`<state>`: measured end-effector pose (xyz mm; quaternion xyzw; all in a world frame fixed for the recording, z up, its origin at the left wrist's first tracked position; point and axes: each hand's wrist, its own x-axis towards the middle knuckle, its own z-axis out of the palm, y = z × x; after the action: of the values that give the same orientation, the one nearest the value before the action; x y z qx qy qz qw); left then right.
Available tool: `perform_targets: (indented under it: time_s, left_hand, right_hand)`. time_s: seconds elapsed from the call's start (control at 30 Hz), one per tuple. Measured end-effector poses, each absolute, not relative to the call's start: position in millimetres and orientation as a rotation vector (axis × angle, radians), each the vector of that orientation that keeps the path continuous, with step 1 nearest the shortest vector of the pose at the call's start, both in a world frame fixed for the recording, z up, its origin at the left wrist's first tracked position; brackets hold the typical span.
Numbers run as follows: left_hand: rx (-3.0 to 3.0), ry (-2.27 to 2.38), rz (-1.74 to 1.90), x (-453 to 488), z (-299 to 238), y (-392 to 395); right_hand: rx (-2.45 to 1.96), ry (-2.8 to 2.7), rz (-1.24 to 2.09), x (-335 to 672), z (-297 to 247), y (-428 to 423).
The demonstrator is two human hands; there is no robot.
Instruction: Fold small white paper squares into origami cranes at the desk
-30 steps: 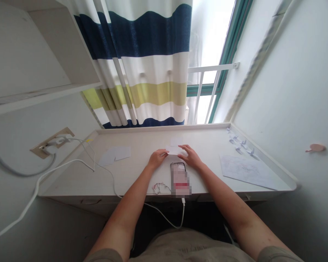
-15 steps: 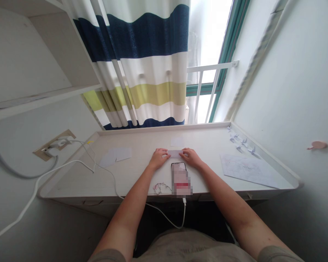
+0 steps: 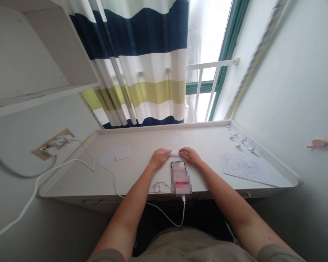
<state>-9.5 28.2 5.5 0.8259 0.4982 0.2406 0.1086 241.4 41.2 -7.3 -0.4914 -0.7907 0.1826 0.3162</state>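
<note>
A small piece of white paper [image 3: 175, 153] lies on the desk between my two hands, looking folded or curled. My left hand [image 3: 161, 157] has its fingertips closed on the paper's left end. At the right end, my right hand [image 3: 190, 155] pinches the paper between thumb and fingers. Just in front of the hands lies a phone [image 3: 179, 178], its screen lit and partly blurred out. Behind the hands rests another small white sheet [image 3: 176, 139], flat on the desk.
Several small folded paper pieces [image 3: 243, 141] line the desk's right edge, beside a large written sheet [image 3: 246, 169]. Loose white papers [image 3: 123, 153] lie at left. A charging cable [image 3: 183, 211] runs from the phone. Beside it lies a thin beaded strap [image 3: 160, 187]. Cables hang from a wall socket [image 3: 53, 143].
The strip of paper between my hands has changed from lying flat to looking curled or folded. My right fingers have shifted slightly inward. The camera view has moved a little.
</note>
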Motion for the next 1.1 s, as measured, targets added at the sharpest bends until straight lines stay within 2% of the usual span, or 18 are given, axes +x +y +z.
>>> perform_targets:
  time_s: [0.37,1.1]
  left_hand:
    - [2.499,1.533,0.521,-6.9,8.9,25.7]
    - [2.452,1.572,0.502,-2.9,7.6,29.7]
  right_hand:
    - [-1.231,-2.178,0.352,239.8,-7.4,38.9]
    - [-1.349,-2.177,0.293,235.7,-7.9,39.6]
